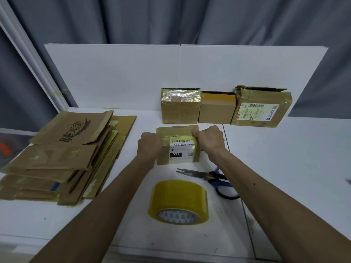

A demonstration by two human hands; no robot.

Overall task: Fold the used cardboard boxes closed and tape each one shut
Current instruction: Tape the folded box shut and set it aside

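- The small cardboard box (178,149) stands in the middle of the desk (284,158), its label side toward me, so both hands reach it easily.
- My left hand (149,147) grips the left side of the box. Its fingers are curled against the wall, I think to keep the box from sliding.
- My right hand (209,139) holds the upper right edge, with the fingers (196,133) bent and pressed onto the yellowish tape there, probably to smooth it down.
- The tape roll (178,201) lies flat just in front of the box, and the scissors (209,177) lie near it on the right, ready for a next cut.
- Three boxes (217,109) stand in a row against the white board (114,76) behind, apart from my work. They look already closed.
- A pile of flattened cartons (66,154) lies on the left.
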